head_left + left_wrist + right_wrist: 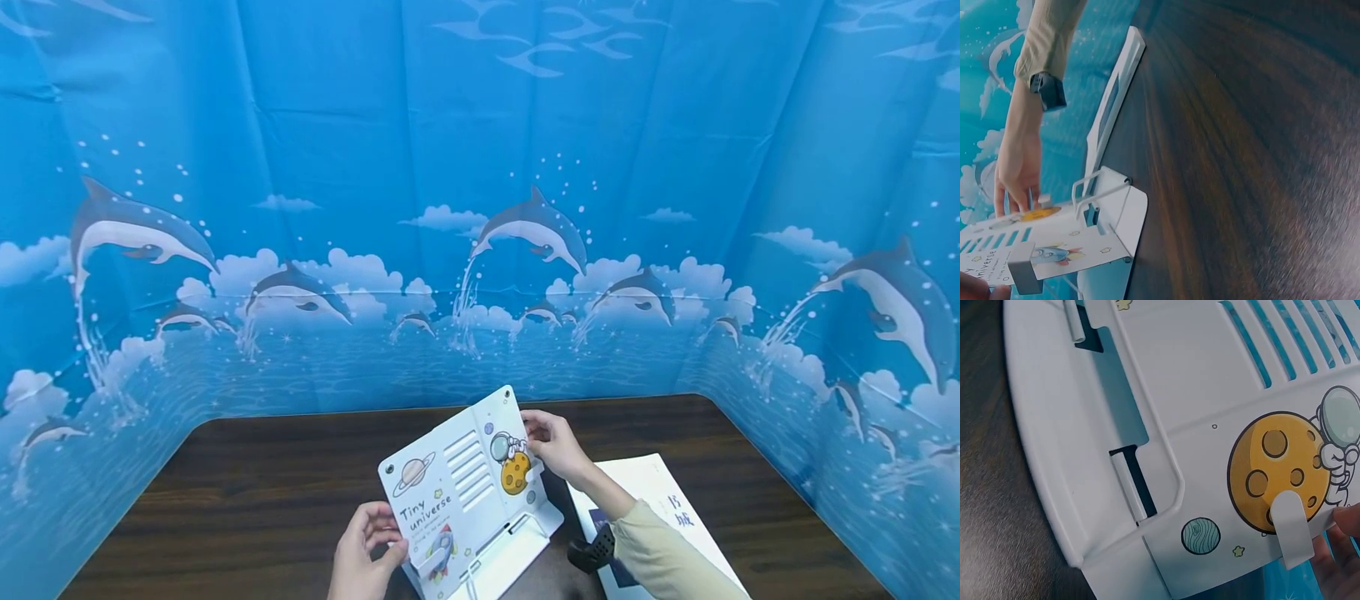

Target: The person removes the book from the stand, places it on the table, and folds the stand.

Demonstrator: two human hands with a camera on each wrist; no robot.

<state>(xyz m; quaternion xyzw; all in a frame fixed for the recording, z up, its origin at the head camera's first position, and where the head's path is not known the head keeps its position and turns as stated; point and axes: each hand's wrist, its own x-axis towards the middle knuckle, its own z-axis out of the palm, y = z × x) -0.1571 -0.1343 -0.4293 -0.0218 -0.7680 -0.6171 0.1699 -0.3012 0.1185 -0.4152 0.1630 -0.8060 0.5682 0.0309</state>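
A white book stand (pixel 480 500), printed with "Tiny universe", a rocket and an astronaut on a yellow moon, stands tilted on the table. My left hand (pixel 367 546) grips its left edge, beside the small white clip (pixel 1024 269). At the opposite edge my right hand (pixel 553 446) pinches the panel, thumb in front and fingers behind, close to the other clip (pixel 1292 528). The slotted back panel leans up from a front ledge (pixel 1054 437), where wire page holders (pixel 1088 194) show in the left wrist view.
A white book (pixel 667 508) with a dark blue patch lies right of the stand, partly under my right forearm. The dark wood table (pixel 247 500) runs back to a blue dolphin-print curtain (pixel 375 208), which also borders both sides.
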